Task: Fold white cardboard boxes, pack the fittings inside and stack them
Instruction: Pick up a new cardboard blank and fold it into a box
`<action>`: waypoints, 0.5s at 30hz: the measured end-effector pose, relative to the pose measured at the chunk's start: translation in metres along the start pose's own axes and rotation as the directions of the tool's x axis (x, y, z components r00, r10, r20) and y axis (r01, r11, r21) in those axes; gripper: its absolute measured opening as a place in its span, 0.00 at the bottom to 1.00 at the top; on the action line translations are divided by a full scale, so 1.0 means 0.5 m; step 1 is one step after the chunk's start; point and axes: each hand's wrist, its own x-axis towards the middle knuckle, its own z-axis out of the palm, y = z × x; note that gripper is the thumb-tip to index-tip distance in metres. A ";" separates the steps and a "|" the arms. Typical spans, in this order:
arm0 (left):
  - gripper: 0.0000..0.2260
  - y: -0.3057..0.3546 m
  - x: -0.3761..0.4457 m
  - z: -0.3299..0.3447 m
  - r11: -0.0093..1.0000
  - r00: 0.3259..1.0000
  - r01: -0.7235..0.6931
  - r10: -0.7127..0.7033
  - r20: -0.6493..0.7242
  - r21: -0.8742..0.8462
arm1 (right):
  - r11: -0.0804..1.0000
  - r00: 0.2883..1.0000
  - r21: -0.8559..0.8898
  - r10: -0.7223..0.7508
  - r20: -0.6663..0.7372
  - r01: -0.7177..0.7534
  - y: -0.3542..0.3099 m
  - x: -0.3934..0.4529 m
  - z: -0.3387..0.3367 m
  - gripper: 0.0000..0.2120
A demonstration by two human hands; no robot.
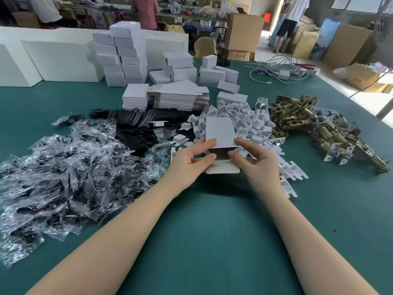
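White cardboard box (219,133), small and half-formed, held at desk centre just above the green desk (212,220), its near end open and dark inside, a round-cornered flap hanging toward the viewer.

Head view:
- Left hand (191,160) grasps the box's left side, fingers curled round the edge by the opening. Right hand (255,160) pinches the right side, fingertips at the mouth of the box.
- Progress, as a judgement: box in hand is erected but not closed, and nothing shows inside it. Packing and closing are left for this one.
- Done so far: tall stack of closed white boxes (123,58) at 11 o'clock, two columns, roughly seven to nine high each; exact count uncertain. About eight more folded boxes (182,67) loose at 12 o'clock.
- Left to fold: one pile of flat white box blanks (180,96) at 12 o'clock, dozens, too thin to count.
- Fittings, four heaps, none countable:
  - clear plastic bags of black parts (59,173) at 9 o'clock
  - black curved plates (134,122) at 10–11 o'clock
  - white folded card inserts (244,120) just behind the hands
  - brass-coloured metal latch bodies (314,126) at 2 o'clock
- Judging by the heaps, most of the task remains.
- White cables (276,69) coiled at 1 o'clock.
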 end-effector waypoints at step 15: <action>0.10 -0.021 0.018 -0.003 0.987 0.934 -0.044 -0.013 -0.357 -0.152 | 0.987 0.987 -0.021 -0.157 0.031 0.158 -0.009 -0.014 0.021 0.16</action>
